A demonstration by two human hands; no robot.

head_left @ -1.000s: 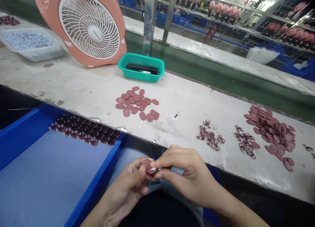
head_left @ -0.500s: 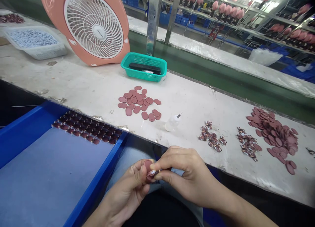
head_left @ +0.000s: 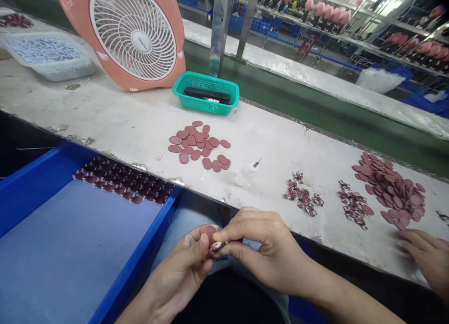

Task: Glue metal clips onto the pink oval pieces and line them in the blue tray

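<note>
Low over my lap, my left hand (head_left: 182,263) is closed on a reddish-brown oval disc (head_left: 210,232) between thumb and fingers. My right hand (head_left: 268,244) pinches a small brown-and-white piece (head_left: 216,246) against the disc's lower part; the fingertips hide much of it. On the bench ahead lie loose oval discs (head_left: 199,136) with small holes. A clear bottle with a needle tip (head_left: 246,174) stands nearer me. To its right are two small heaps of shiny brown-and-white pieces (head_left: 303,197).
Finished-looking pieces (head_left: 133,181) sit in rows in a blue tray (head_left: 63,258) at left. A pink fan (head_left: 168,38), a green basket (head_left: 206,107) and a white tub (head_left: 70,70) stand behind. More discs (head_left: 393,188) lie right, near another person's hand (head_left: 426,256).
Another person's hand has come in at the right edge, beside the large disc pile. My own hands keep nearly the same grip and place.
</note>
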